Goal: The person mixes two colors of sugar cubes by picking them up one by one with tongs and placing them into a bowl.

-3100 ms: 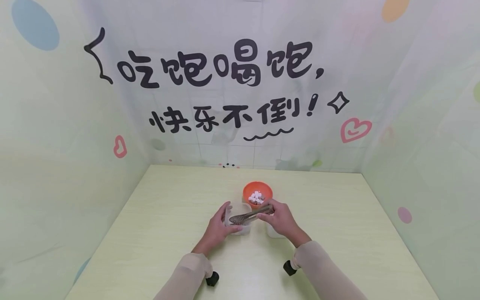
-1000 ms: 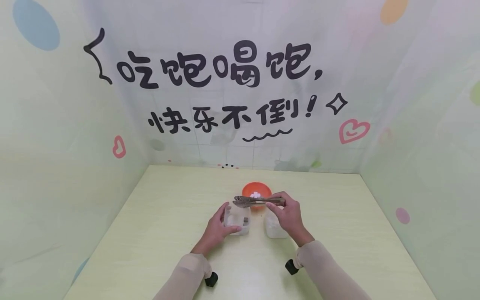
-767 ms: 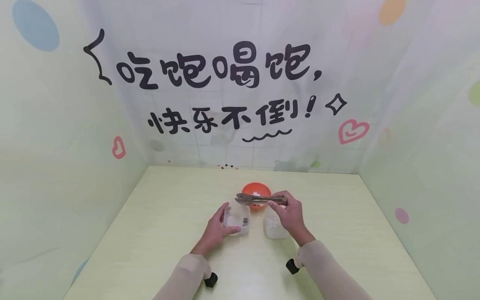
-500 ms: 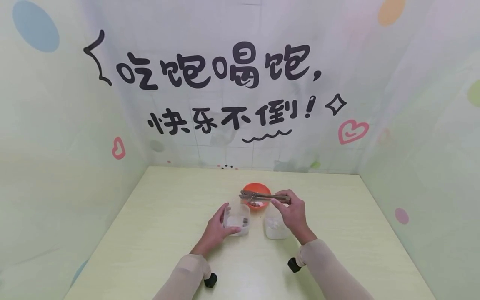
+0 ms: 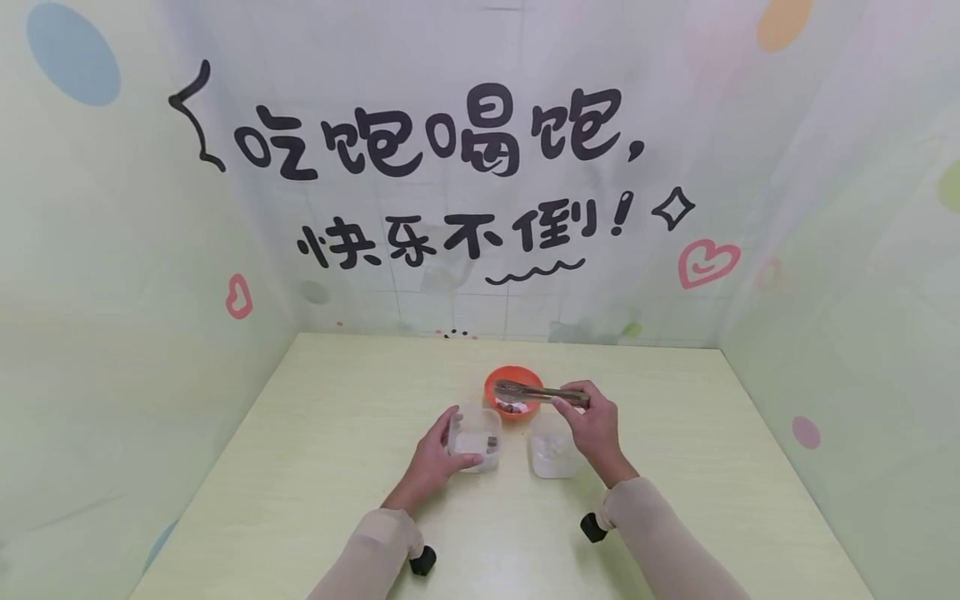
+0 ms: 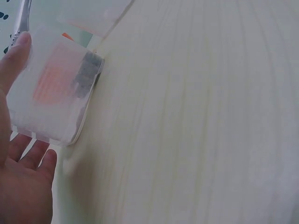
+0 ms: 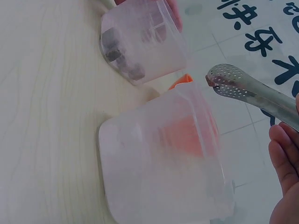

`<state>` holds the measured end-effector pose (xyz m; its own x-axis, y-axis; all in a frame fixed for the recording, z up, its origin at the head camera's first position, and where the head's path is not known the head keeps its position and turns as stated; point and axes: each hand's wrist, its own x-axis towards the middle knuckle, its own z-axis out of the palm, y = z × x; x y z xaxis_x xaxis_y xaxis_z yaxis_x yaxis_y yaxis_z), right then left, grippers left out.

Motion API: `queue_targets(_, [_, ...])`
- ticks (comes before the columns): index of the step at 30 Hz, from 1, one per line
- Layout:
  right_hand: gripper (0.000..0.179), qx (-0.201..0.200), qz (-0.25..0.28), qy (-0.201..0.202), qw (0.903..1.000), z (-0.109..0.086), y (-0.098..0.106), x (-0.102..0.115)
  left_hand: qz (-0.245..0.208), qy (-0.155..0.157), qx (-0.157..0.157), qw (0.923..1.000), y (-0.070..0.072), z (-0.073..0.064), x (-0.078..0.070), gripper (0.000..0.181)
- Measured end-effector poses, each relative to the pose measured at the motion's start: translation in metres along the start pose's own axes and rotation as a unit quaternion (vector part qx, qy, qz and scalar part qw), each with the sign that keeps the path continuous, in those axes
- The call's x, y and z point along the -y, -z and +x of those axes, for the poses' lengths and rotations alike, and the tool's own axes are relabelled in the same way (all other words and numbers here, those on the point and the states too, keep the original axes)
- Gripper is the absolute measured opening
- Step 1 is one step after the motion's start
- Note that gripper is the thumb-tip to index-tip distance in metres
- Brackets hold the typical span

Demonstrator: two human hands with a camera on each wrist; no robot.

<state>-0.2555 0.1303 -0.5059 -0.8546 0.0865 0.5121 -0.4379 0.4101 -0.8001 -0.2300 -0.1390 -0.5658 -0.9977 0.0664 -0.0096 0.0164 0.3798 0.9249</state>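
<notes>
My left hand [image 5: 433, 462] holds a clear plastic tub [image 5: 471, 443] on the table, thumb on the near side and fingers round the far left. Inside it lie a few dark brown cubes [image 7: 112, 44], gathered at one side. With my right hand [image 5: 597, 427] I grip metal tongs [image 5: 546, 393] near their rear end, their perforated heads over the orange bowl [image 5: 489, 385]. In the right wrist view a small brown piece [image 7: 210, 81] shows between the heads. White and brown pieces [image 5: 512, 407] lie in the bowl, partly hidden by the tongs.
A second clear tub [image 5: 553, 467] with white pieces stands right of the first, below my right hand. The bowl sits behind both tubs. Printed curtain walls [image 5: 480, 292] enclose the pale wooden table [image 5: 337, 400] at the back and sides.
The tongs have gone from inside the left tub up and right to the bowl, and their heads have closed together. Brown cubes now show in that tub. My left hand has stayed put.
</notes>
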Motion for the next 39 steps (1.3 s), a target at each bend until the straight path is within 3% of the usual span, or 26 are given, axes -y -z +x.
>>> queue_targets(12, [0.018, -0.007, 0.005, -0.007, 0.9999, -0.001, 0.002, -0.005, -0.003, 0.001, -0.001, 1.0, -0.001, 0.0, 0.003, 0.104])
queue_targets(18, [0.019, -0.008, 0.036, 0.0, 0.9993, -0.003, 0.001, 0.003, -0.004, -0.003, -0.001, 1.0, 0.0, 0.0, 0.002, 0.1])
queue_targets(22, [0.019, 0.01, 0.04, -0.012, 0.9991, -0.004, -0.002, 0.013, -0.006, -0.018, -0.002, 0.9998, 0.0, 0.001, 0.003, 0.098])
queue_targets(29, [0.019, 0.037, 0.038, -0.007, 0.9986, -0.006, -0.003, 0.033, -0.002, -0.013, 0.0, 0.9999, 0.0, 0.001, 0.003, 0.1])
queue_targets(39, [0.02, 0.099, 0.057, -0.005, 0.9935, -0.003, -0.003, 0.023, -0.005, 0.001, 0.001, 1.0, 0.0, 0.001, 0.003, 0.099])
